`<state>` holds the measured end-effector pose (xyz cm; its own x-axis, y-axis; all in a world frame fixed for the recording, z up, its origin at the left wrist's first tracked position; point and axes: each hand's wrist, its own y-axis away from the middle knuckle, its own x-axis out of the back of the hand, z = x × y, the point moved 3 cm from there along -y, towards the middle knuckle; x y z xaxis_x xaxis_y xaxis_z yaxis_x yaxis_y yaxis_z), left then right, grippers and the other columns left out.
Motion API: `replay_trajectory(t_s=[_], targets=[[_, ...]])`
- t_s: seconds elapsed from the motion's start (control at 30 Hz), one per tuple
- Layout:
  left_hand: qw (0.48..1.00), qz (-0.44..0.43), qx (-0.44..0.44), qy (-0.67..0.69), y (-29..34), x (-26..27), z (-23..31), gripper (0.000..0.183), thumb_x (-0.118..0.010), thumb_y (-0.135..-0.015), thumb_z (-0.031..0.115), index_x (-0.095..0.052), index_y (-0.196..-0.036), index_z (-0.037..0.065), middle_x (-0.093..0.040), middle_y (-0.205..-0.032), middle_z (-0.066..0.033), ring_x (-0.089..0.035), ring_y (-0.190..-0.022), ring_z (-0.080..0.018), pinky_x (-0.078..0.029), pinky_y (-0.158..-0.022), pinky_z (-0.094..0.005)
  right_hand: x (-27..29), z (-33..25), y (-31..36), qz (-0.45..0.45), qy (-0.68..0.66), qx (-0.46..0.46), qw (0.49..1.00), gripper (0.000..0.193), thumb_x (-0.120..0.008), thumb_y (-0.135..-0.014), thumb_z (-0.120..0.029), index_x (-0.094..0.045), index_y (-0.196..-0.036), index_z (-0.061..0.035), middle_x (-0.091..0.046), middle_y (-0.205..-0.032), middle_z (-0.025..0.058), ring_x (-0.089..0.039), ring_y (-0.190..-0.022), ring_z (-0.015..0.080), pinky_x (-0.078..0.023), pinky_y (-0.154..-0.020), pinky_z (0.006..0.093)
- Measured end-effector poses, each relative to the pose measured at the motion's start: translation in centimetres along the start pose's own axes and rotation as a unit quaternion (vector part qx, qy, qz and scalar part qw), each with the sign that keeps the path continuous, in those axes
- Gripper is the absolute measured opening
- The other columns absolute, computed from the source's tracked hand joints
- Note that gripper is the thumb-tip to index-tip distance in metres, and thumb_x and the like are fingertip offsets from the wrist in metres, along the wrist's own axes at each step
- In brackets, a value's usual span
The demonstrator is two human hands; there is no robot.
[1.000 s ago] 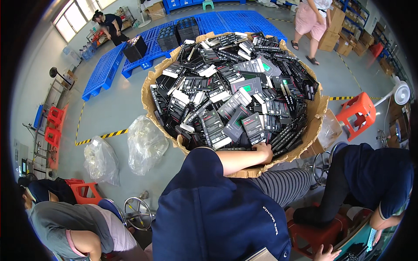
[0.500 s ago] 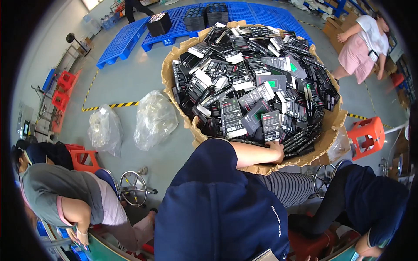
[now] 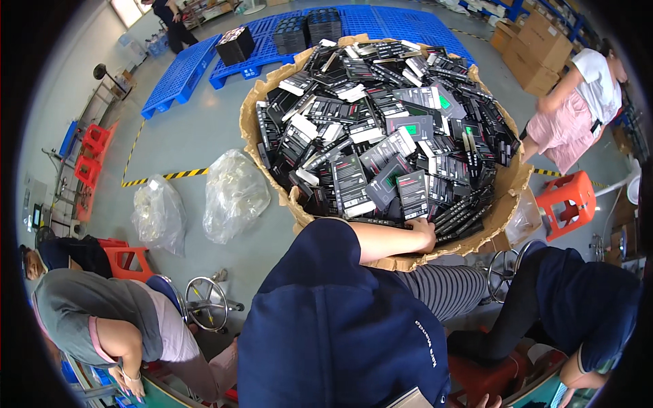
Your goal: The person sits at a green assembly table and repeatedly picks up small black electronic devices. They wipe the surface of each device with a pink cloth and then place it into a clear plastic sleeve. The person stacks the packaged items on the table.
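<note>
My left hand (image 3: 422,234) reaches over the near rim of a large cardboard bin (image 3: 520,198) heaped with flat black boxes. Its fingers curl down among the boxes at the front, just below a black box with white print (image 3: 412,193). The fingertips are hidden, so what they grip does not show. To the right of the hand, a row of black boxes (image 3: 464,216) leans on edge. Only the fingers of my right hand (image 3: 488,401) show, at the lower edge; they look apart, with nothing visible in them.
Two clear plastic bags (image 3: 235,194) stand on the floor to the left. Blue pallets (image 3: 408,30) with black stacks lie behind the bin. An orange stool (image 3: 568,204) is at the right. Co-workers sit on both sides, and another person (image 3: 578,102) stands at far right.
The view has shifted slightly, with the bin now a little further left. My left hand stays at the same spot among the boxes. More of my right fingers shows. The person at far right has turned.
</note>
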<state>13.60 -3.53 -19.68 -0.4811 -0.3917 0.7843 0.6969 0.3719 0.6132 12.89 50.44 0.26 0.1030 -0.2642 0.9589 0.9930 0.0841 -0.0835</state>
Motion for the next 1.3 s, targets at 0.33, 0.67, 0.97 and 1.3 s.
replay_trajectory(t_s=[0.33,0.67,0.97,1.3], targets=[[0.999,0.038,-0.023,-0.024,-1.5,-1.4,-0.4,0.038,-0.053,-0.097,0.024,-0.064,-0.132,0.015,-0.048,-0.139,-0.0152,-0.046,-0.126,-0.0467,-0.049,-0.084,-0.0726,1.2,-0.9,0.2,0.019,0.008,0.021,1.0,0.057,-0.069,-0.085,-0.056,-0.071,-0.122,-0.0134,-0.034,-0.148,0.0402,-0.041,-0.133,0.0543,-0.037,-0.11,0.0574],[0.995,-0.011,0.011,-0.101,0.6,0.6,-0.6,0.046,-0.077,-0.077,0.009,-0.07,-0.122,0.004,-0.059,-0.134,-0.0174,-0.068,-0.103,-0.042,-0.061,-0.069,-0.055,1.6,-1.3,0.4,0.008,0.007,0.013,1.0,0.06,-0.068,-0.086,-0.057,-0.07,-0.124,-0.0113,-0.035,-0.148,0.0404,-0.04,-0.134,0.0539,-0.036,-0.111,0.0574],[0.991,-0.014,0.032,-0.131,-0.1,-0.4,-0.3,0.05,-0.072,-0.084,0.011,-0.061,-0.132,0.003,-0.044,-0.135,-0.0216,-0.057,-0.106,-0.0505,-0.062,-0.069,-0.0558,1.4,-1.2,0.5,0.012,0.008,0.012,1.0,0.06,-0.069,-0.085,-0.059,-0.071,-0.123,-0.0119,-0.033,-0.148,0.0417,-0.041,-0.133,0.0546,-0.038,-0.11,0.0581],[0.987,-0.046,-0.059,-0.144,-1.1,-1.7,-0.8,0.057,-0.075,-0.083,0.014,-0.058,-0.136,0.005,-0.043,-0.141,-0.0208,-0.046,-0.125,-0.0446,-0.055,-0.081,-0.0587,1.0,-0.9,0.4,0.018,0.011,0.013,1.0,0.062,-0.067,-0.084,-0.062,-0.071,-0.123,-0.0136,-0.032,-0.149,0.0417,-0.04,-0.134,0.0557,-0.038,-0.11,0.0597]])
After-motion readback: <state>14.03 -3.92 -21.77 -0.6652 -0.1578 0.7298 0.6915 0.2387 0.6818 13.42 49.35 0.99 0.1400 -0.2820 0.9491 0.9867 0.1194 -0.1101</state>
